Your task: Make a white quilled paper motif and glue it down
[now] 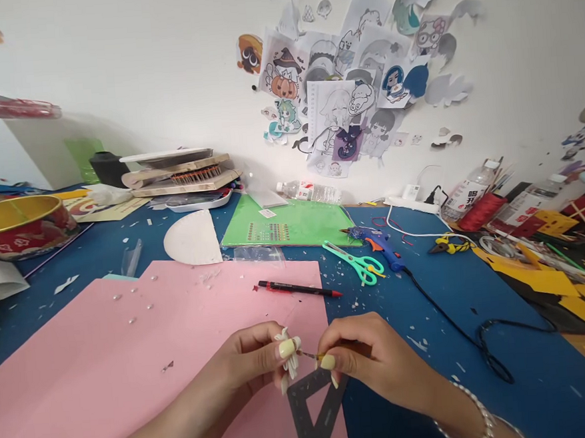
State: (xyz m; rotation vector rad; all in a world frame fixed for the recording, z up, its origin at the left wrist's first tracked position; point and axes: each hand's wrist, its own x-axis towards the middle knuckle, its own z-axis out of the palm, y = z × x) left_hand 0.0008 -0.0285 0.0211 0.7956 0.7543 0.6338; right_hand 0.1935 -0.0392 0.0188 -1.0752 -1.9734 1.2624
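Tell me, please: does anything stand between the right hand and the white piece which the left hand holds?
Only the thin tool held by the right hand spans the gap towards the white piece in the left hand. Nothing else visible stands between them.

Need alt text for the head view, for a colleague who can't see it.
The left hand pinches a small white petalled piece while the right hand holds a thin tool, its tip close to the piece. Below are pink paper on a blue table and a dark set square; beyond lie a pen, scissors and a blue glue gun.
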